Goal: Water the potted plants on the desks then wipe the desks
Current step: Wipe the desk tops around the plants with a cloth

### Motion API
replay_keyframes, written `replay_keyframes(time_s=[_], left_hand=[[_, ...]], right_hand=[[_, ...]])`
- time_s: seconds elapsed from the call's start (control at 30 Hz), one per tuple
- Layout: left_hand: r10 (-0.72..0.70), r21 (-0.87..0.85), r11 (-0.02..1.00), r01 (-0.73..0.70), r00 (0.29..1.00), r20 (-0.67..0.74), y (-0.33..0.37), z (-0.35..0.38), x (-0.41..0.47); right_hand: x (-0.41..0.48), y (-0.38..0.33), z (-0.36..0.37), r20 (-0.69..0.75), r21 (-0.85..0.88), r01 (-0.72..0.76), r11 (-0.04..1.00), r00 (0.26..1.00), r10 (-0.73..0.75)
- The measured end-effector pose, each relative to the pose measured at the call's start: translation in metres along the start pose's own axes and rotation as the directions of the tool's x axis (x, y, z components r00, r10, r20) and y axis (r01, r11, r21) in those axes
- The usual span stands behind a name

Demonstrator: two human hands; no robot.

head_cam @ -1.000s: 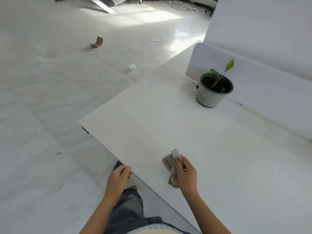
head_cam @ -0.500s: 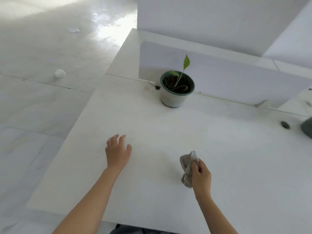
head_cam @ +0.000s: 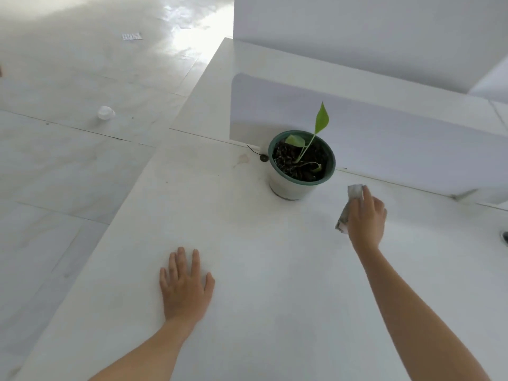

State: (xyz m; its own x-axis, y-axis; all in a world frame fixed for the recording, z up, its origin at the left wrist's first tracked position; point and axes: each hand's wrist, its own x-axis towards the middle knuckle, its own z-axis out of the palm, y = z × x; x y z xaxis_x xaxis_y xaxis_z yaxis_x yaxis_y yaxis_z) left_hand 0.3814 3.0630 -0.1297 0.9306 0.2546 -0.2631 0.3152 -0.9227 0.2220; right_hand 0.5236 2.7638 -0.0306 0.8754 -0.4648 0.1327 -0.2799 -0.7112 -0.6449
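On the desk point(head_cam: 247, 270), left hand point(head_cam: 184, 287) lies flat, fingers spread; right hand point(head_cam: 365, 218) grips cloth point(head_cam: 347, 209).

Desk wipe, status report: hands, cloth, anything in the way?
Left hand flat on the desk, open. Right hand grips the cloth, just right of the plant pot. Pot stands in the way of wiping leftward.

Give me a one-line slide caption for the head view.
Right hand holds a grey cloth near the potted plant on the white desk; left hand rests flat on it.
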Motion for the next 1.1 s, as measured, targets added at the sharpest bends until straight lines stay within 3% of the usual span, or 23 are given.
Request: replay_keyframes(time_s=[0.1, 0.17, 0.37, 0.57, 0.63, 0.77, 0.83, 1.1], left_hand=[[-0.011, 0.016, 1.000, 0.013, 0.994, -0.106, -0.003, 0.008, 0.003], [-0.008, 0.032, 0.999, 0.013, 0.989, -0.150, -0.004, 0.010, 0.004], [-0.010, 0.056, 0.998, 0.023, 0.976, -0.220, -0.004, 0.014, 0.005], [-0.004, 0.054, 0.998, 0.021, 0.953, -0.304, -0.005, 0.020, 0.006], [0.005, 0.055, 0.998, 0.013, 0.944, -0.330, -0.005, 0.021, 0.006], [0.021, 0.070, 0.998, 0.003, 0.939, -0.343, -0.005, 0.021, 0.006], [0.019, 0.079, 0.997, 0.008, 0.942, -0.335, -0.004, 0.022, 0.006], [-0.009, 0.080, 0.996, 0.034, 0.954, -0.300, -0.005, 0.021, 0.006]], right_hand=[[0.032, 0.018, 0.041, 0.377, -0.335, 0.132, 0.933, 0.926, 0.005], [0.037, 0.030, 0.064, 0.476, -0.412, 0.166, 0.896, 0.877, 0.056], [0.019, 0.035, 0.078, 0.498, -0.441, 0.185, 0.878, 0.865, 0.068], [-0.041, 0.025, 0.083, 0.497, -0.378, 0.237, 0.895, 0.868, -0.021], [-0.071, 0.016, 0.091, 0.493, -0.329, 0.312, 0.891, 0.862, -0.119], [-0.097, -0.023, 0.123, 0.659, -0.185, 0.566, 0.803, 0.678, -0.326], [-0.083, -0.048, 0.142, 0.672, -0.171, 0.628, 0.759, 0.638, -0.376], [-0.022, -0.107, 0.198, 0.723, -0.249, 0.491, 0.834, 0.668, -0.177]])
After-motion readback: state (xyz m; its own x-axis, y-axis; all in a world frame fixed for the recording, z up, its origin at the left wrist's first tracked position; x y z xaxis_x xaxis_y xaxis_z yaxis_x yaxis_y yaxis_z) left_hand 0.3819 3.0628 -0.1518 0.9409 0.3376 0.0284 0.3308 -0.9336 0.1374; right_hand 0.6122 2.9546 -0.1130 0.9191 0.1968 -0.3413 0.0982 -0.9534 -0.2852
